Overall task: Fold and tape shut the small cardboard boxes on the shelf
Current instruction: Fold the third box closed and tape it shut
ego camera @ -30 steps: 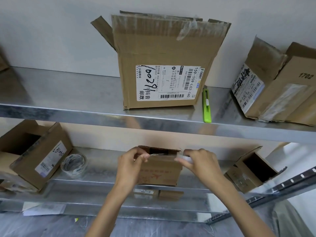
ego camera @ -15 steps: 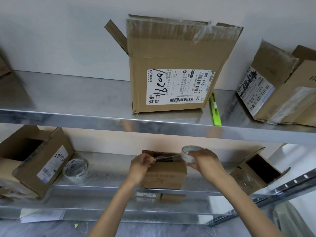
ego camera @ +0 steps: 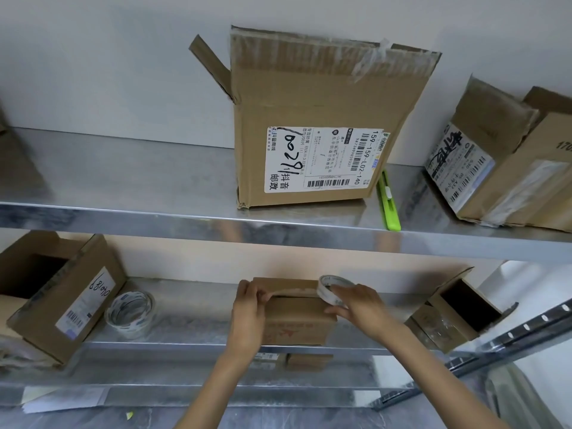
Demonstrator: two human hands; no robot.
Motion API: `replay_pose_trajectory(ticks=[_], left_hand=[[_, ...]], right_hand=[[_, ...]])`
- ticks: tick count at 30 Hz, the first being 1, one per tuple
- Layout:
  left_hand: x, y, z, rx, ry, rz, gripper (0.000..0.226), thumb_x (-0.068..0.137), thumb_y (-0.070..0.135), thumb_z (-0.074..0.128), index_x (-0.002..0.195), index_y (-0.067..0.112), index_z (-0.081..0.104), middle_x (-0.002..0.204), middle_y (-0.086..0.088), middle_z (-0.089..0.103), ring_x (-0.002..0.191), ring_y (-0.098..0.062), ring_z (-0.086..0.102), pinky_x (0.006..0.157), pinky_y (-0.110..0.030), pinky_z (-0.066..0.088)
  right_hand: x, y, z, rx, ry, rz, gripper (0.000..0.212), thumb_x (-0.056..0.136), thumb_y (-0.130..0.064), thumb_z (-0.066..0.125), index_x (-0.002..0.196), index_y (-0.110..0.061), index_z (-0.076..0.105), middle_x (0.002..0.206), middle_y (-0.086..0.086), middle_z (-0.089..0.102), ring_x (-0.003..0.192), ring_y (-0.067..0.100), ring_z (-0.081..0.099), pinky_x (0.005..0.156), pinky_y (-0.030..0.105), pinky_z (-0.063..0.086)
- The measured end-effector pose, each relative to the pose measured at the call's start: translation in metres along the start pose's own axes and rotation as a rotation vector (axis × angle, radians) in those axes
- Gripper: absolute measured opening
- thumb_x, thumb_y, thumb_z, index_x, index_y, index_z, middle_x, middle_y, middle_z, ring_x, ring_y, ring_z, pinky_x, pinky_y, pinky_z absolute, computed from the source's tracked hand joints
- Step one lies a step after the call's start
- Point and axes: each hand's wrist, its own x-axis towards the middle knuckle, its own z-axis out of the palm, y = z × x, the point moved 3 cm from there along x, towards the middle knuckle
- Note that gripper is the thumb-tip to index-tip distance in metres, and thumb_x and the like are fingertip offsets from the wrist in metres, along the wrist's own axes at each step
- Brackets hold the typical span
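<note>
Tape roll (ego camera: 324, 293) sits in right fingers (ego camera: 348, 291) atop box (ego camera: 297, 325).

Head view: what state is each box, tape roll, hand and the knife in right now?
small box: flaps folded down, tape stretched over the top
left hand: pinches the tape at its end
right hand: grips the tape roll
spare tape roll: lying on shelf, untouched
lower left box: on its side, open
lower right box: on its side, open
large box: upright, flaps up
green knife: blade not discernible
</note>
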Motion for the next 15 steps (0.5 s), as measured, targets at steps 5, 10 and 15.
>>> replay_pose_trajectory(ticks=[5, 10, 15], left_hand=[[0.013, -0.003, 0.008, 0.102, -0.005, -0.139, 0.016, 0.097, 0.01, 0.046, 0.082, 0.012, 0.046, 0.088, -0.001, 0.047, 0.073, -0.014, 0.046, 0.064, -0.016, 0.027], [0.036, -0.011, 0.011, 0.221, -0.158, -0.276, 0.019, 0.097, 0.018, 0.047, 0.078, 0.014, 0.05, 0.095, -0.007, 0.054, 0.08, -0.021, 0.052, 0.067, -0.029, 0.037], [0.037, -0.013, 0.012, 0.223, -0.203, -0.309, 0.017, 0.096, 0.014, 0.044, 0.084, 0.007, 0.053, 0.098, -0.007, 0.055, 0.083, -0.021, 0.053, 0.068, -0.028, 0.038]], right_hand=[[0.004, -0.005, -0.004, 0.076, -0.12, 0.009, 0.037, 0.087, -0.032, 0.068, 0.115, -0.01, 0.061, 0.1, 0.004, 0.071, 0.092, 0.022, 0.063, 0.07, 0.019, 0.035], [0.01, -0.008, -0.017, 0.174, -0.178, 0.013, 0.027, 0.1, -0.028, 0.045, 0.111, -0.007, 0.059, 0.117, 0.004, 0.062, 0.107, 0.02, 0.053, 0.073, 0.012, 0.031], [0.023, -0.003, -0.026, -0.22, -0.17, 0.151, 0.037, 0.096, -0.049, 0.043, 0.085, -0.021, 0.064, 0.09, 0.002, 0.069, 0.091, 0.025, 0.064, 0.071, 0.028, 0.039]])
